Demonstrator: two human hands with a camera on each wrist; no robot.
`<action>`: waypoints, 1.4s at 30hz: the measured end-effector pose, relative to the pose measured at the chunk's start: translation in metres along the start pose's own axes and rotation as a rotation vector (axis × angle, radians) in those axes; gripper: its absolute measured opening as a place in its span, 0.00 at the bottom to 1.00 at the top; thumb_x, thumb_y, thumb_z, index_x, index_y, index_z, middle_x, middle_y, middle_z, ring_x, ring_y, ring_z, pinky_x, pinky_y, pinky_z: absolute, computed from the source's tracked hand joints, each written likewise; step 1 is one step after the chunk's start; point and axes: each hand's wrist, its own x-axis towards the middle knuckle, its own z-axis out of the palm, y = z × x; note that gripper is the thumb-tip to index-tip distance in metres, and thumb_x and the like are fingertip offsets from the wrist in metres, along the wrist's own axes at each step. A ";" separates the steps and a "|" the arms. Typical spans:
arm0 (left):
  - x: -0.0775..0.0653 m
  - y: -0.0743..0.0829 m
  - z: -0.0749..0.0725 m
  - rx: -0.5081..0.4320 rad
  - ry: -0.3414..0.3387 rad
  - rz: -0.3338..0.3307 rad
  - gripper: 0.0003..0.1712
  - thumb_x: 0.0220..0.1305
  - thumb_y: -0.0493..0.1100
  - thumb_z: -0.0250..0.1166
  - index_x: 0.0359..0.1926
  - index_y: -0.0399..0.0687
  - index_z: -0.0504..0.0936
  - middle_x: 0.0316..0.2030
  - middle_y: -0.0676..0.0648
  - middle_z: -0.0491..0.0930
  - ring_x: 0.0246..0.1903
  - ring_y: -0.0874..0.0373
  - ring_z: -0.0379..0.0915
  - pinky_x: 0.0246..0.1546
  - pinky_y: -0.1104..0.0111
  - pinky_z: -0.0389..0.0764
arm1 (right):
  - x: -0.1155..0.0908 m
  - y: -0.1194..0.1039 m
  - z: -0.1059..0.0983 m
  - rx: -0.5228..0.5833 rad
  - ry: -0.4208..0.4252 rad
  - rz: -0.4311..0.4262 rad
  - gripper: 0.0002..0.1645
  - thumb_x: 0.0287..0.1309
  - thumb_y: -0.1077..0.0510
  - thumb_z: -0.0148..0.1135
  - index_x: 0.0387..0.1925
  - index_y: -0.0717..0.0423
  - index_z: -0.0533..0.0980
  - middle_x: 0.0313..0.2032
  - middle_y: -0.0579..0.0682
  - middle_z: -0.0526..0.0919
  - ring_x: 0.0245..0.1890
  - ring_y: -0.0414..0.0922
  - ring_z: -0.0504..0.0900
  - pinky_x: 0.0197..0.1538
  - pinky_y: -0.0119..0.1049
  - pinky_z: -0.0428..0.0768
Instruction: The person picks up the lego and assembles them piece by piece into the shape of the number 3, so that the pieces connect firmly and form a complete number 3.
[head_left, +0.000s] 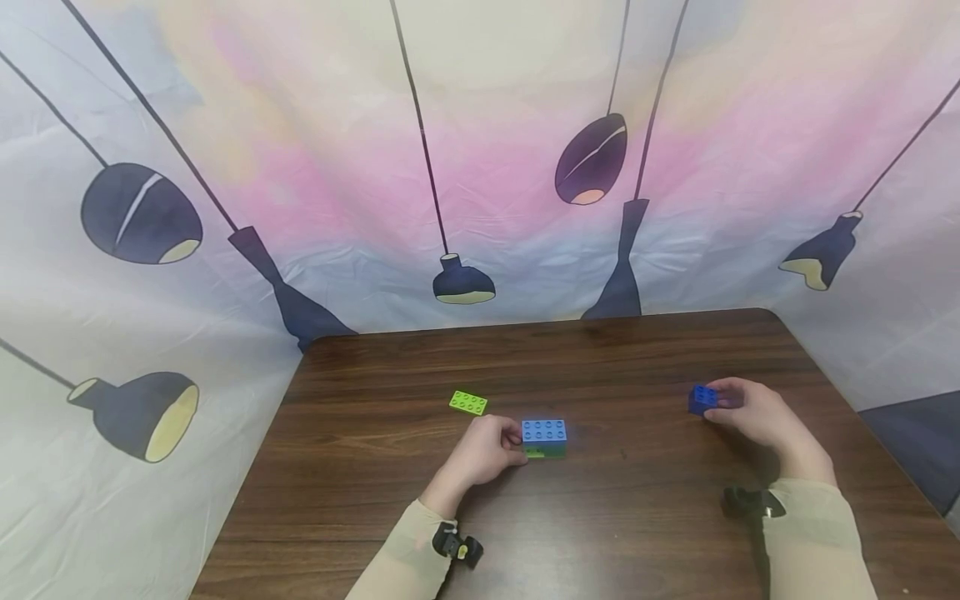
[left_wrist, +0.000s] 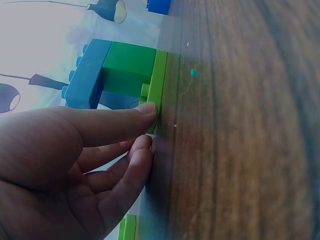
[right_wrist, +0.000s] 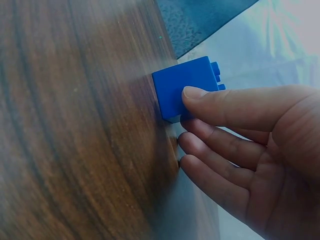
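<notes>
My left hand (head_left: 483, 452) pinches the edge of a small stack of toy building blocks, its thumb on the flat lime base plate (left_wrist: 158, 80). A green block (left_wrist: 129, 64) stands on one end of that plate, and a light blue studded block (head_left: 544, 430) lies across the top. An open gap shows under the blue block, beside the green one, in the left wrist view. Over on the right, my right hand (head_left: 761, 417) pinches a dark blue block (right_wrist: 182, 82) between thumb and fingers. Its studs face up, and its bottom is right at the tabletop.
A loose lime plate (head_left: 468, 403) with studs lies behind my left hand on the dark wooden table (head_left: 615, 517). Behind the table hangs a cloth backdrop (head_left: 510, 192) printed with lamps. Each wrist carries a small black camera mount (head_left: 456, 546).
</notes>
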 end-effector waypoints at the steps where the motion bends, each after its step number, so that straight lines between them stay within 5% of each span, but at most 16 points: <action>1: 0.000 0.000 0.000 -0.001 0.000 0.000 0.12 0.56 0.35 0.81 0.39 0.42 0.87 0.30 0.54 0.81 0.30 0.63 0.75 0.33 0.68 0.78 | 0.000 0.000 0.000 0.001 -0.002 0.000 0.31 0.69 0.56 0.71 0.63 0.73 0.73 0.56 0.75 0.81 0.58 0.73 0.80 0.58 0.71 0.75; 42: 0.001 -0.001 0.000 -0.004 0.002 0.012 0.11 0.56 0.34 0.81 0.38 0.43 0.87 0.29 0.54 0.81 0.28 0.63 0.74 0.32 0.68 0.77 | 0.006 -0.007 0.010 -0.011 0.044 -0.056 0.32 0.68 0.49 0.74 0.59 0.69 0.75 0.51 0.69 0.86 0.53 0.66 0.85 0.55 0.64 0.81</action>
